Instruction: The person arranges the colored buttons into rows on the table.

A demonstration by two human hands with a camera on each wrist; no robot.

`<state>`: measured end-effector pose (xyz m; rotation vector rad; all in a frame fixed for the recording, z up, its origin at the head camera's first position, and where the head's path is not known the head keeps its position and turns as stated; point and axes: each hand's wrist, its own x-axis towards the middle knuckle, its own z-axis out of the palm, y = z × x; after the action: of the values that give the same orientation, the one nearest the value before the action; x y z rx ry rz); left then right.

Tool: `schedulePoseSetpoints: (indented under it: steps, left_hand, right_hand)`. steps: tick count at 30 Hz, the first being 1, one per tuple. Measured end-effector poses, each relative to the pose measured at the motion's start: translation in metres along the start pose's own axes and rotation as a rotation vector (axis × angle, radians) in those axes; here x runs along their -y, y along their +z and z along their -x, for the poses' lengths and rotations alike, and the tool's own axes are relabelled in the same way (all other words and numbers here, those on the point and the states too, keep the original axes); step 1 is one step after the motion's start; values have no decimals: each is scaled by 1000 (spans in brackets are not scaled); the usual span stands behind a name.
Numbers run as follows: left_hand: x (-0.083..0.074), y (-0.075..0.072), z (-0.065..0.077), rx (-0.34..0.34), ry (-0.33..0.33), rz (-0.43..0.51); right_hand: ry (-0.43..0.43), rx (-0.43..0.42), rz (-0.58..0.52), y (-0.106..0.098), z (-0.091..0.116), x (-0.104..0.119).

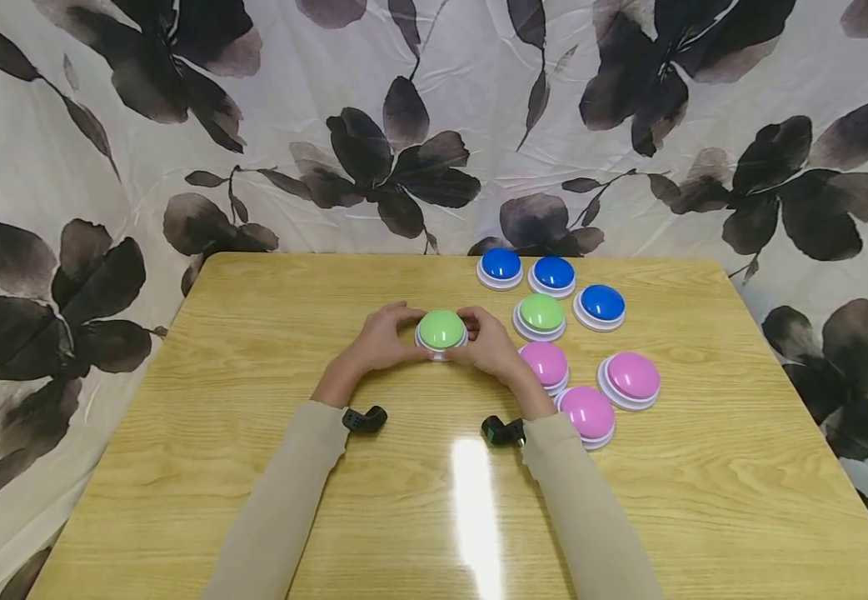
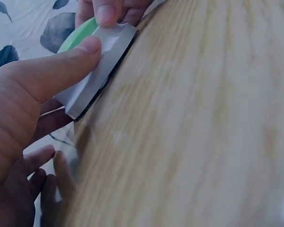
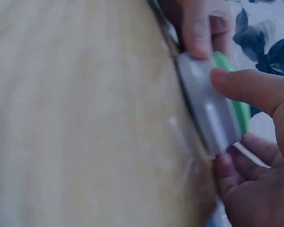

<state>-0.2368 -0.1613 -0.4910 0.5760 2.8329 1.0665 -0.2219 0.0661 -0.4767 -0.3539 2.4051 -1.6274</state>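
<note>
A green dome push button (image 1: 441, 330) with a white base is held between both hands near the middle of the table. My left hand (image 1: 386, 337) grips its left side, the thumb (image 2: 87, 49) pressing on the white base and the fingers partly hidden behind it. From the right, my right hand (image 1: 488, 340) holds the same base, its thumb (image 3: 229, 80) on the near side and its fingers round the far side. The base is at or just above the wood; I cannot tell whether it touches.
Right of the hands stand three blue buttons (image 1: 554, 275), another green button (image 1: 541, 313) and three pink buttons (image 1: 632, 377). One pink button (image 1: 587, 415) is close against the right forearm. A floral cloth (image 1: 434, 225) hangs behind the wooden table (image 1: 239, 333).
</note>
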Motion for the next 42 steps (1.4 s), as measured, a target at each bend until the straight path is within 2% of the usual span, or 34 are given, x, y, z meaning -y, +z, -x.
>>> schedulePoseSetpoints:
  steps: [3,8,13,18,21,27,36,42]
  left_hand:
    - [-2,-2,0,5,15,21]
    - [-13,-8,0,-8,70,86]
    - [-33,-17,1,-35,131,125]
    - [-54,-21,2,-10,189,143]
    - [-65,-19,2,12,188,156]
    - [-82,-7,-5,80,196,174]
    - [-103,19,-15,149,259,182]
    - [-117,36,-22,188,237,201]
  right_hand:
    - [23,29,45,-6,2,10]
    - [15,62,132,-23,9,24]
    - [-54,75,156,-43,20,37]
    - [-110,35,169,-63,34,47]
    - [-109,21,169,-74,43,48]
    - [-76,-10,171,-94,56,35]
    - [-52,-67,177,-108,72,14]
    - [-47,-67,170,-114,80,7]
